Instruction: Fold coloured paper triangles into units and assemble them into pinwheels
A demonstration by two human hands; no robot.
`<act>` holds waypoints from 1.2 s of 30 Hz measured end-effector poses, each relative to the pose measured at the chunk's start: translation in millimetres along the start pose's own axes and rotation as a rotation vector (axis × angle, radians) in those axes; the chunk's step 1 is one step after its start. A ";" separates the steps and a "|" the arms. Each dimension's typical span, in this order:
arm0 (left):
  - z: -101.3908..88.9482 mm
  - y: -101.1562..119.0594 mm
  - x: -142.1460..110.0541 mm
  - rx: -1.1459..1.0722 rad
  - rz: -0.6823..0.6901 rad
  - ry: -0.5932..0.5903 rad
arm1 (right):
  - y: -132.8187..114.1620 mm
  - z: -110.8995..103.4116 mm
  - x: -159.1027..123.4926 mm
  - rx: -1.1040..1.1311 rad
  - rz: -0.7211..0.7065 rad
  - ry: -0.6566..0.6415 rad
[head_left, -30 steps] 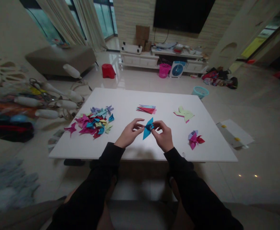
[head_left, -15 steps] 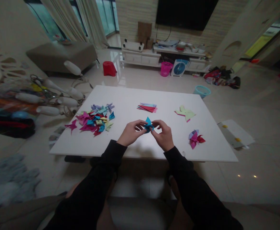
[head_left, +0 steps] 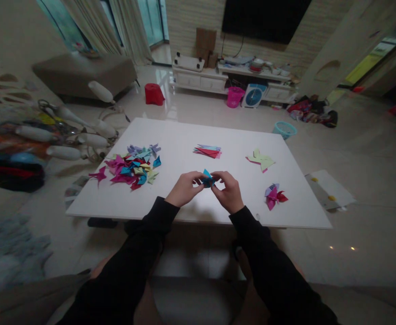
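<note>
A blue folded-paper piece (head_left: 207, 180) is held up between my two hands, above the near middle of the white table (head_left: 177, 135). My left hand (head_left: 185, 187) pinches its left side with thumb and fingers. On the right side my right hand (head_left: 227, 188) grips it the same way. Fingers cover parts of its edges. Beyond the hands lies a bundle of narrow folded paper strips (head_left: 207, 151), red, pink and light blue. A heap of colourful origami pieces (head_left: 133, 167) spreads over the table's left part.
To the right are flat green and pink folded papers (head_left: 261, 159) and a small cluster of purple, magenta and red origami (head_left: 274, 197). A chandelier-like lamp (head_left: 93, 140) stands by the table's left edge. A blue basket (head_left: 285, 130) sits past the far right corner.
The blue paper piece has tilted, and its upright point looks lower and leans left. Both hands still hold it, with the right fingers shifted slightly left. The whole view has shifted slightly.
</note>
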State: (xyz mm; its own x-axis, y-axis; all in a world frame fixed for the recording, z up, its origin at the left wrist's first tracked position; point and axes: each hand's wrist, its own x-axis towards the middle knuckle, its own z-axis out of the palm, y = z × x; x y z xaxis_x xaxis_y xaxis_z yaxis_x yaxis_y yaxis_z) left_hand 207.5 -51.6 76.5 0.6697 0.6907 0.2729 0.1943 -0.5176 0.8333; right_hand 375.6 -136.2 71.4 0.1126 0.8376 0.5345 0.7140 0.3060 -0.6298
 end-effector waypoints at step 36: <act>5.4 2.4 4.1 0.043 0.035 0.055 | 4.5 -10.5 -3.3 -0.245 -0.021 -0.096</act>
State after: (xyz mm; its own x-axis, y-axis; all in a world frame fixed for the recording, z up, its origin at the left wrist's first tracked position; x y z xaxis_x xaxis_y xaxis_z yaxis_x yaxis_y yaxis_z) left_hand 214.6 -52.7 77.0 0.6364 0.6981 0.3281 0.2032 -0.5621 0.8017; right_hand 385.7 -142.4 72.7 0.0380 0.8748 0.4830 0.8628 0.2151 -0.4576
